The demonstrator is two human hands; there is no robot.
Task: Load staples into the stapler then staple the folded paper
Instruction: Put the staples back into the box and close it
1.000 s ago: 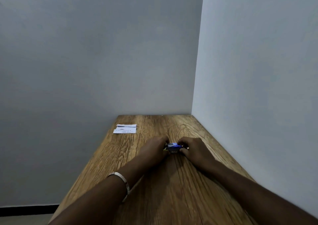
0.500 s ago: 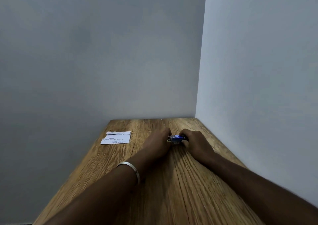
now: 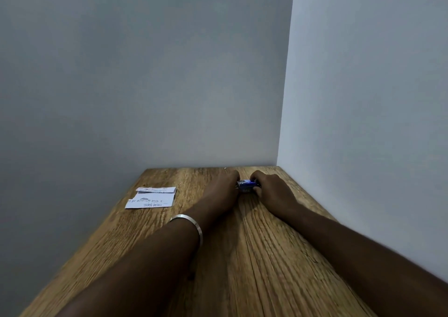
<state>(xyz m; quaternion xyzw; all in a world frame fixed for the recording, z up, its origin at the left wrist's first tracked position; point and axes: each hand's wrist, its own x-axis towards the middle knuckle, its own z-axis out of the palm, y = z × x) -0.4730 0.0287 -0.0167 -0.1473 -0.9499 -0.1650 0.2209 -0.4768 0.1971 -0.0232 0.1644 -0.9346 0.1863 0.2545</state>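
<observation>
A grey wall fills the left and middle of the view, meeting a paler wall on the right in a vertical corner that comes down to the far right corner of the wooden table. The table is a long plank surface with strong grain running away from the camera, pushed against both walls.

Left of the stapler, well apart from it and near the table's left edge, lies the folded paper, flat on the wood, white with some dark printed text and a smaller flap turned over at its far edge.

The left hand lies just left of the stapler, its fingers curled against that end of it; a silver bangle rings the forearm behind. The stapler itself is a small blue and silver object, close to the table's far edge, resting on or just over the wood. It is too small here to tell whether its top is lifted. Just right of it, the right hand closes its curled fingers and thumb on the stapler's other end, so both hands clasp it between them.
</observation>
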